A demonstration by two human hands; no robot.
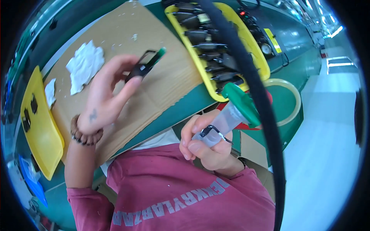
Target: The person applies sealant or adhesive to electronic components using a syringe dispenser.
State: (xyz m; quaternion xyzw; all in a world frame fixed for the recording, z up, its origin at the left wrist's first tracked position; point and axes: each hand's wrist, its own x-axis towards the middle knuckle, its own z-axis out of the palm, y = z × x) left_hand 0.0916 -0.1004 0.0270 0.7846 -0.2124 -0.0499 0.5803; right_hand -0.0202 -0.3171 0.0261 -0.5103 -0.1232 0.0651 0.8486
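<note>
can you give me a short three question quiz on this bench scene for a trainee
1. True or false: the left hand rests flat on the cardboard sheet.
2. What does the right hand hold? A) a roll of tape B) a clear tube with a green cap C) a white rag
3. Where does the yellow tray of black parts lie, compared with the cardboard sheet?

Key
1. False: it is raised and pinches a small black part between its fingertips.
2. B
3. To its right, on the green bench, with the tape roll further right.
</note>
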